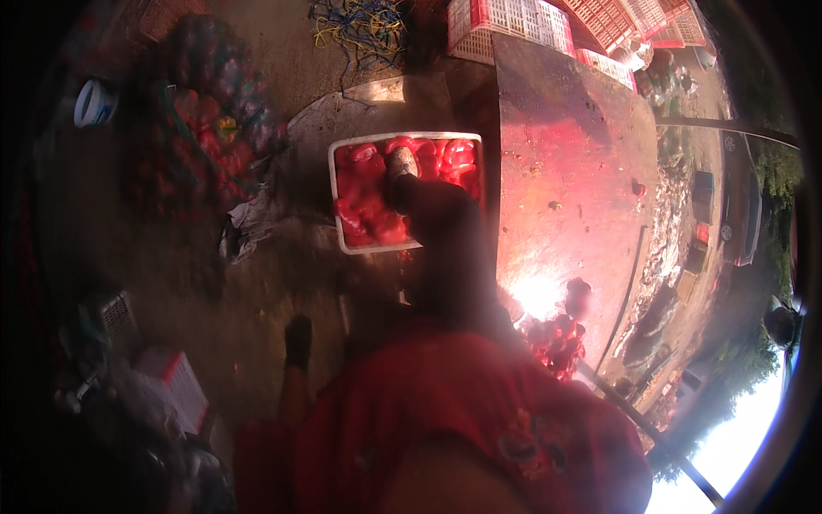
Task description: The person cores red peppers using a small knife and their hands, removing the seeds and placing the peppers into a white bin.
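Note:
A white-rimmed plastic crate [342, 242] of red bell peppers [379, 209] stands on the ground before me. One arm in a dark sleeve reaches over it. At its end my hand [403, 162], apparently the right and in a mottled glove, lies among the peppers by the crate's upper middle. Its fingers are dark and blurred, so I cannot tell whether it grips a pepper. My left hand is out of view. To the left, an open mesh sack [225, 144] holds more red peppers and a yellowish one.
A white bucket [95, 104] stands far left. Tangled blue and yellow cords [359, 29] lie at the top. Plastic crates [514, 26] are stacked upper right. A raised flat surface [571, 167] lies right, with a bag of red peppers [557, 340] near its lower edge.

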A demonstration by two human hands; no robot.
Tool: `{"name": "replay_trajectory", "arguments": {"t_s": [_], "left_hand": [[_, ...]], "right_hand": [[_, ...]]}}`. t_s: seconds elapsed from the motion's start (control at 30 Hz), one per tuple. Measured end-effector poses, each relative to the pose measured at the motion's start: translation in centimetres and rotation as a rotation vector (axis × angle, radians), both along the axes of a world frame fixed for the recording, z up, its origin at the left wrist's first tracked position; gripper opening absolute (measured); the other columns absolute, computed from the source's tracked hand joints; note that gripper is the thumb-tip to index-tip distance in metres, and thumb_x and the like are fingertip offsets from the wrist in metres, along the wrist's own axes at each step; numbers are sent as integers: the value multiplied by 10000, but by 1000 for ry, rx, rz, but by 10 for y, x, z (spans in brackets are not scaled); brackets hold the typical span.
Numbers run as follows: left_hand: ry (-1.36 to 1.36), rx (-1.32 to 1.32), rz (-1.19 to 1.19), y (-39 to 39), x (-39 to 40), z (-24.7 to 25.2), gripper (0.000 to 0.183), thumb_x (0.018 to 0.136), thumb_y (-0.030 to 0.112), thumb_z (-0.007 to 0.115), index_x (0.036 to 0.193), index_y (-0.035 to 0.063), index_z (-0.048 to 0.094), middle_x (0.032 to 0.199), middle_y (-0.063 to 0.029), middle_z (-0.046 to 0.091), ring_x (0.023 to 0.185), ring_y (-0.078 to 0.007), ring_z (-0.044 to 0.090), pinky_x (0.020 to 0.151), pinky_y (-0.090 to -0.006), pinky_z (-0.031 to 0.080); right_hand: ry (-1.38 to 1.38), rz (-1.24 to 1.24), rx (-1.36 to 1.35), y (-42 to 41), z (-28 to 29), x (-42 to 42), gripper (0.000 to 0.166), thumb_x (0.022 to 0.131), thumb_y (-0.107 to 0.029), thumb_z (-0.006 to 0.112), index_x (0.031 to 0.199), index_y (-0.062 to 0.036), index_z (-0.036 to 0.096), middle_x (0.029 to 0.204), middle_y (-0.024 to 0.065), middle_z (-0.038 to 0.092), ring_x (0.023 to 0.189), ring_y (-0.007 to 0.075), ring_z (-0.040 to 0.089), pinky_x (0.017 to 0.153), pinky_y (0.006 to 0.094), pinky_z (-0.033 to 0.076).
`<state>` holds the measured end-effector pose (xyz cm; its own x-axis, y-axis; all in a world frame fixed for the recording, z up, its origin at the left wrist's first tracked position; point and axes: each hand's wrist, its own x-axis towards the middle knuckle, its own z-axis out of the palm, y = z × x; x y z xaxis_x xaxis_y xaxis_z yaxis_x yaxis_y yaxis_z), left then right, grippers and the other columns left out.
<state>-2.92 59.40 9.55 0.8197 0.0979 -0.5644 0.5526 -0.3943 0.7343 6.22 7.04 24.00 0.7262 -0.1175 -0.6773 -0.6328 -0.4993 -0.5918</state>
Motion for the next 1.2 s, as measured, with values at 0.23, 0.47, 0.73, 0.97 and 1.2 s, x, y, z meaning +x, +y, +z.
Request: {"name": "replay_trajectory", "arguments": {"t_s": [0.23, 0.47, 0.73, 0.97, 1.2], "left_hand": [[166, -420, 481, -48, 38, 42, 334, 899, 198, 534, 1200, 54, 532, 1001, -11, 583, 854, -111, 544, 740, -272, 454], [-183, -168, 92, -58, 47, 18, 257, 908, 182, 531, 1101, 13, 552, 926, -11, 563, 821, -106, 510, 711, -240, 427], [-63, 96, -101, 0, 14, 21, 59, 830, 57, 506, 823, 38, 562, 785, -142, 549, 759, -290, 552, 700, -396, 457], [-33, -14, 7, -10, -1, 13, 114, 912, 131, 493, 908, 49, 572, 787, -7, 497, 725, -111, 477, 683, -261, 419], [-16, -261, 298, -47, 62, 60, 170, 919, 188, 513, 938, 31, 577, 841, 0, 530, 759, -112, 490, 691, -257, 419]], "right_hand": [[-246, 316, -110, 9, 20, 45, 283, 867, -161, 458, 1033, 17, 603, 953, 139, 639, 888, 230, 608, 786, 315, 470], [-3, 273, -248, -29, -14, -22, 280, 841, -175, 498, 1035, -6, 608, 947, 172, 640, 884, 261, 620, 760, 332, 481], [69, 2, 41, -8, -22, 3, 276, 875, -154, 458, 1066, -11, 599, 989, 118, 639, 907, 209, 605, 788, 304, 471], [146, -403, 511, 7, -24, 31, 279, 890, -147, 436, 1077, -14, 595, 1004, 90, 636, 912, 183, 595, 800, 293, 466], [-14, -289, 371, 16, 14, 43, 291, 910, -140, 401, 1106, -23, 583, 1011, 38, 623, 911, 122, 571, 814, 263, 456]]}}
